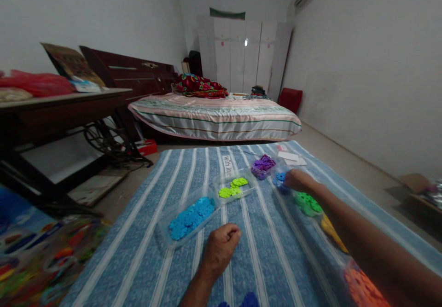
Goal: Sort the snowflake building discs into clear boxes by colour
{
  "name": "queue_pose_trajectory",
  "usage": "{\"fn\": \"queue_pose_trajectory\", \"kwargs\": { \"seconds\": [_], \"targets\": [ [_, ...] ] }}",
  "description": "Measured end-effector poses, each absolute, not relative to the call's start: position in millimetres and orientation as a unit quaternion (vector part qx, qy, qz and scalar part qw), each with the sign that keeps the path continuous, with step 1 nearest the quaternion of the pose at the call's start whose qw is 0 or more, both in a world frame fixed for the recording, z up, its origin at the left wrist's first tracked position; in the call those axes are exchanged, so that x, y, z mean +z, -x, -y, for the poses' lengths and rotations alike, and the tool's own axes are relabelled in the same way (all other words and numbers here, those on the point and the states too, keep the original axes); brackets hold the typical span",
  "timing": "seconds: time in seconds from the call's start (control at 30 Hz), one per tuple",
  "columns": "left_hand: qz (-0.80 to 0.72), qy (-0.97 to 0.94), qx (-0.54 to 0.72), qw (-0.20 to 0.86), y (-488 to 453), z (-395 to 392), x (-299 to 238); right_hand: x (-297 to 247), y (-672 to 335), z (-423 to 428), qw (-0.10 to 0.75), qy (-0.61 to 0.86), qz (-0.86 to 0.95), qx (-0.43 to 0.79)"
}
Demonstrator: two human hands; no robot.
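My left hand (222, 247) is above the striped cloth, its fingers curled closed; what they hold, if anything, is hidden. Up and to its left lies a clear plastic tray (165, 234) with light-blue flower-shaped pieces (191, 217). Beyond it, a smaller clear tray (249, 188) contains yellow-green pieces (230, 191). My right hand (299, 179) reaches out to a clear container of darker blue pieces (280, 179), its fingertips hidden from sight. Purple pieces (263, 165) fill a container just left of it. Green pieces (307, 202) lie below my right wrist.
Yellow pieces (332, 233) and orange pieces (364, 286) sit along the right side, partly behind my right forearm. Dark-blue pieces (249, 300) show at the bottom edge. White cards (290, 157) lie at the cloth's (186, 169) far right. A bed (214, 118) stands beyond.
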State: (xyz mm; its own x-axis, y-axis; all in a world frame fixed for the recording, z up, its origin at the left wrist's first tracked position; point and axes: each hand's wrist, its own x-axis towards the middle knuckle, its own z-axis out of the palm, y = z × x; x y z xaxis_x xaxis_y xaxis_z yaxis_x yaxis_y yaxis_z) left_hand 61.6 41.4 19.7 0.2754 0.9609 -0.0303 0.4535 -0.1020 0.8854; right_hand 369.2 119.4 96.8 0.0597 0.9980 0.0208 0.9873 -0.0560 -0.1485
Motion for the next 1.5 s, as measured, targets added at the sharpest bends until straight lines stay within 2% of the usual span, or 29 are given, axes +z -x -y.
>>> {"fn": "queue_pose_trajectory", "kwargs": {
  "seconds": [0.13,0.23,0.3,0.4,0.5,0.63,1.27,1.5],
  "targets": [
    [-0.522,-0.679,0.301,0.419,-62,-41,19,104,-348,-87,0.039,0.71,0.702,0.045],
    [-0.523,-0.68,0.304,0.414,-63,-42,19,100,-313,-37,0.107,0.64,0.757,0.081],
    [-0.52,-0.682,0.308,0.412,-64,-41,20,88,-286,1,0.145,0.603,0.773,0.133],
    [-0.513,-0.685,0.316,0.41,-64,-41,20,60,-249,50,0.107,0.574,0.785,0.207],
    [-0.511,-0.688,0.319,0.404,-64,-41,20,32,-228,77,0.141,0.573,0.773,0.233],
    [-0.504,-0.695,0.324,0.398,-64,-41,17,18,-216,89,0.153,0.593,0.758,0.224],
    [-0.492,-0.703,0.335,0.39,-66,-39,20,37,-207,95,0.083,0.619,0.75,0.219],
    [-0.484,-0.703,0.343,0.392,-65,-41,18,41,-205,94,0.092,0.628,0.74,0.222]
  ]
}}
